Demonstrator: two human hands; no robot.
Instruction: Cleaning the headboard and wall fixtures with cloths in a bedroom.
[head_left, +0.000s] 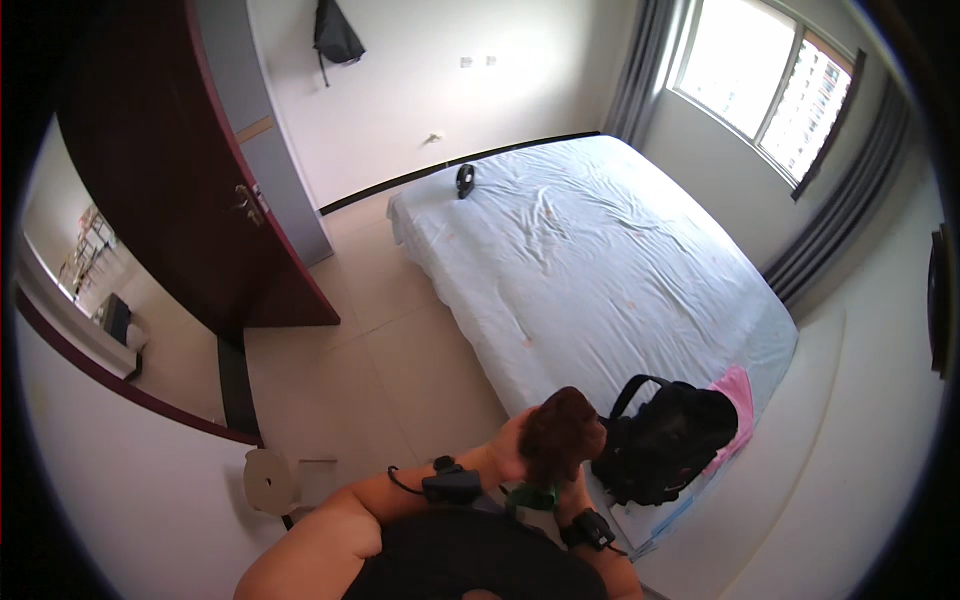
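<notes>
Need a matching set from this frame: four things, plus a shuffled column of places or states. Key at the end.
Things:
1. brown item
2. large black backpack
3. small black round device
4. dark red door

Places or states:
A. near the far left corner of the bed
B. standing open
C. up against the left hand
D. at the bed's near end, against the pink cloth

Pairs: 1-C, 2-D, 3-A, 4-B
</notes>
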